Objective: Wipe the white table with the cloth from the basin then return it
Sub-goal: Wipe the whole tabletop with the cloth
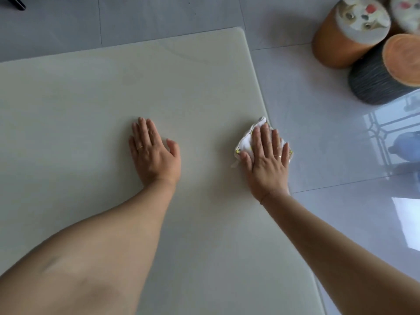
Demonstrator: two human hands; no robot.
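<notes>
The white table [95, 92] fills most of the view, with its right edge running down from the far corner. My right hand [267, 160] lies flat, fingers spread, pressing a white cloth with yellow trim [246, 142] onto the table right at that right edge. Part of the cloth sticks out beyond my fingertips and to the right of my hand. My left hand [154, 153] rests palm down on the table's middle, fingers together, holding nothing. No basin is in view.
Glossy grey floor tiles [329, 137] lie to the right of the table and beyond it. Three round stools stand at the top right: an orange one with a printed top [341, 42], a dark grey one with an orange top [381, 78], another partly cut off [406, 12].
</notes>
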